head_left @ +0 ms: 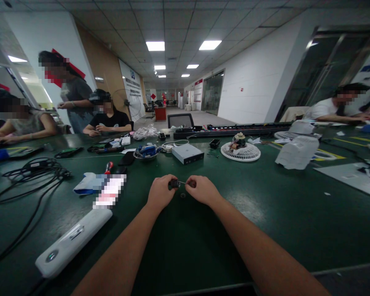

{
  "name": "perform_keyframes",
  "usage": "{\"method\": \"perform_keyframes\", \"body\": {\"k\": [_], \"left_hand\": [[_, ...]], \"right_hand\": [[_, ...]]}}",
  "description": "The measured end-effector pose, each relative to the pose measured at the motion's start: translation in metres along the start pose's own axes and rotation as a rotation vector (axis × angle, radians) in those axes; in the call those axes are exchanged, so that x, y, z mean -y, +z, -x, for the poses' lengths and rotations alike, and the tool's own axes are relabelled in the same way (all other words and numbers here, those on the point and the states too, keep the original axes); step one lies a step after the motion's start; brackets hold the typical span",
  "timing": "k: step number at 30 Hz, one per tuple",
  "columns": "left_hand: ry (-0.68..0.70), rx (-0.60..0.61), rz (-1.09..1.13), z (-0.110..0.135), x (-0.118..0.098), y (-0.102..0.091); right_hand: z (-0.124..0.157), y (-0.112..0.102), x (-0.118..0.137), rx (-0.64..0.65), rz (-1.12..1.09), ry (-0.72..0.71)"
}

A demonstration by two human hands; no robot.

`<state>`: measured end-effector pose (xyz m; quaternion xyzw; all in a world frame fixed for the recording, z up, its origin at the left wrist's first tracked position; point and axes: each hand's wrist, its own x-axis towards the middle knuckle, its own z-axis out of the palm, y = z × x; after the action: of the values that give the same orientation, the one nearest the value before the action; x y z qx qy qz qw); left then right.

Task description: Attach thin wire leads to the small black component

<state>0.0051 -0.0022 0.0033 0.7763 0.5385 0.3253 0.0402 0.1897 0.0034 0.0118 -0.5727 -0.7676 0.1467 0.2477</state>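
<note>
Over the green table [203, 234], my left hand [160, 193] is closed on a small dark cylindrical part [173, 183], which looks like a little motor's casing. Facing it, my right hand [205, 190] pinches a brownish part with a thin metal shaft [181, 182]. The shaft points left, its tip at the opening of the dark part; whether it goes inside is too small to tell. Just below, a small round dark piece [182, 195] lies on the tabletop between my hands. My fingers hide much of both held parts.
Ahead sit a grey optical drive [188, 154], a white fan grille [240, 152] and a bowl [146, 152] of blue items. White casings [297, 150] stand right. At left are a long white device [74, 242], a red-handled screwdriver [109, 167] and black cable [33, 168]. Several people sit or stand around.
</note>
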Motion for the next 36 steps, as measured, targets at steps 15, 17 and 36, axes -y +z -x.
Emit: {"method": "perform_keyframes", "body": {"k": [15, 17, 36], "left_hand": [[-0.140, -0.037, 0.081, 0.000, 0.011, 0.007], [-0.101, -0.018, 0.109, 0.000, 0.010, 0.008], [0.173, 0.092, 0.089, 0.003, -0.009, -0.005]], "right_hand": [[0.000, 0.007, 0.003, 0.029, -0.117, -0.024], [-0.002, 0.008, 0.000, -0.024, -0.210, -0.020], [-0.006, 0.011, -0.007, -0.069, -0.346, 0.010]]}}
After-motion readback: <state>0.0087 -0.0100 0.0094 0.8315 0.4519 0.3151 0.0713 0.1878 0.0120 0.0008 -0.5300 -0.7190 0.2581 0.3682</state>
